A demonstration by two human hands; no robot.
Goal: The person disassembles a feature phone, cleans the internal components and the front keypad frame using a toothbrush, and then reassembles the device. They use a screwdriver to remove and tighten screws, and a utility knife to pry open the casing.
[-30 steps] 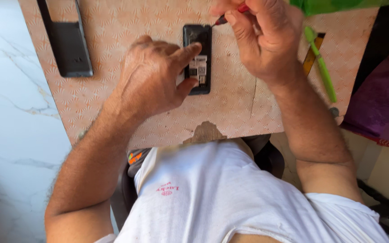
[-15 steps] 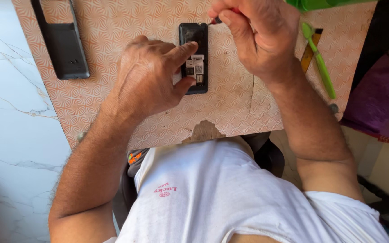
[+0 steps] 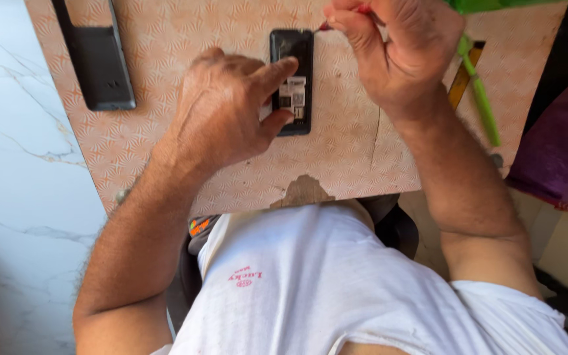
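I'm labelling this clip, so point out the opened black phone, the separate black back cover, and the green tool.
opened black phone [image 3: 292,49]: head view, upper body.
separate black back cover [image 3: 103,72]: head view, middle.
green tool [image 3: 482,108]: head view, shaft.

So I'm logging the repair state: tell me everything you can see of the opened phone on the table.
The phone is a small black bar handset lying back-up and flat on the patterned table, long axis pointing away from the person. Its rear cover is off, showing a dark upper part and white and grey labelled parts below. The left hand pins it, forefinger across its middle, thumb at its lower edge. The right hand holds a red-handled tool with its tip at the phone's top right corner.
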